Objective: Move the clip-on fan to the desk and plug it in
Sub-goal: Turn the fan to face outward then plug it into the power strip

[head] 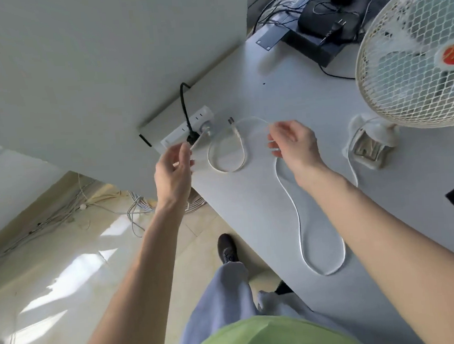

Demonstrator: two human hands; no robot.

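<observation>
Both hands pinch the white cord (311,235): left hand (172,168) beside the power strip (189,124), right hand (294,143) apparently feeding slack. Align the plug's prongs before pushing.

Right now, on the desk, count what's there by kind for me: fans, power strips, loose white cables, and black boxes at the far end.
Fans: 1, the clip-on fan
Power strips: 1, the white power strip
White cables: 1, the fan cord, looped across the desk; both hands pinch it, left hand, right hand
Black boxes: 2, stacked black boxes
Total: 5
</observation>
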